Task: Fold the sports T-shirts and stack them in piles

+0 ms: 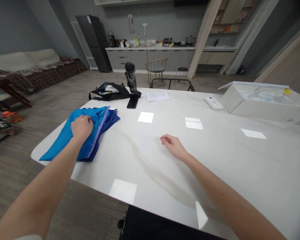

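My left hand (pixel 82 127) rests on a pile of folded cloth at the table's left end, its fingers curled closed into the bright blue cloth (pixel 61 141) on top. Along that pile's right side show a lilac edge (pixel 99 131) and darker blue cloth (pixel 105 124) underneath. My right hand (pixel 173 145) hovers low over, or lies on, the middle of the white table (pixel 150 163). Its fingers are loosely bent, the thumb a little apart from them, and no object shows in it.
Behind the pile lie a black bag (pixel 110 91), a dark bottle (pixel 131 78) and a phone (pixel 132 102). A printed sheet (pixel 157 96) sits at the far edge. To the right are a white device (pixel 213 103) and an open white box (pixel 262 108). Chairs stand beyond.
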Motion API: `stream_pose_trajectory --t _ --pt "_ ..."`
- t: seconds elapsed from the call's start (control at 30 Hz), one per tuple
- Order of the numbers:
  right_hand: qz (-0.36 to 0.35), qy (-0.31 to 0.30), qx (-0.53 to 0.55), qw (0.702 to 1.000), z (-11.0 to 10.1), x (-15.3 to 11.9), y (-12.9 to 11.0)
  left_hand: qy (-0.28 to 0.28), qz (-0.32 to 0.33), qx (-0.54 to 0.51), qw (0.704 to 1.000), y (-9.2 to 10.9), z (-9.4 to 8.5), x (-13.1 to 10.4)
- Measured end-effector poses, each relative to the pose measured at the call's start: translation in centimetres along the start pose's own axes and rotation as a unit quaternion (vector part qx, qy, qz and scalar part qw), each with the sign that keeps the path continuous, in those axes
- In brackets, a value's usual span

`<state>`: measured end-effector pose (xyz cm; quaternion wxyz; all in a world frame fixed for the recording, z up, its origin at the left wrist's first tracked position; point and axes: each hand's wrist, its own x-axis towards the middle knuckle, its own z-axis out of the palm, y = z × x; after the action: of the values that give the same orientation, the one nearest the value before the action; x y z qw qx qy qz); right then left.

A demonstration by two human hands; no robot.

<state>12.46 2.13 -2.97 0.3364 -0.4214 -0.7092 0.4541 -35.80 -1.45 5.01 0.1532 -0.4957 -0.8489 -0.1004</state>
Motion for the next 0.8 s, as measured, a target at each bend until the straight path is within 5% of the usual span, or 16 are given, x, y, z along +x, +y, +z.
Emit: stream_pose_trajectory --t 0.13,0.37,0.5,0.67,0.8 --pt "0.007 -0.014 0.036 0.999 2.6 1.2 -0.6 0.025 -0.012 -0.085 0.996 0.2 -0.5 -0.7" --pt "0.020 -0.133 0.123 0.983 15.1 7.2 -6.7 0.083 0.054 -0.286 0.953 2.1 -4.1 -4.4" --pt "-0.056 -0.119 0.103 0.986 19.5 9.6 -9.6 0.060 0.081 -0.379 0.920 4.4 -6.7 -7.6" --pt "-0.123 -0.057 0.037 0.990 20.9 10.9 -11.6 0.008 0.157 -0.343 0.926 4.4 -7.1 -9.9" --pt "-0.142 -0.023 -0.016 0.990 18.0 9.7 -12.0 -0.023 0.205 -0.167 0.964 1.6 -5.2 -10.6"
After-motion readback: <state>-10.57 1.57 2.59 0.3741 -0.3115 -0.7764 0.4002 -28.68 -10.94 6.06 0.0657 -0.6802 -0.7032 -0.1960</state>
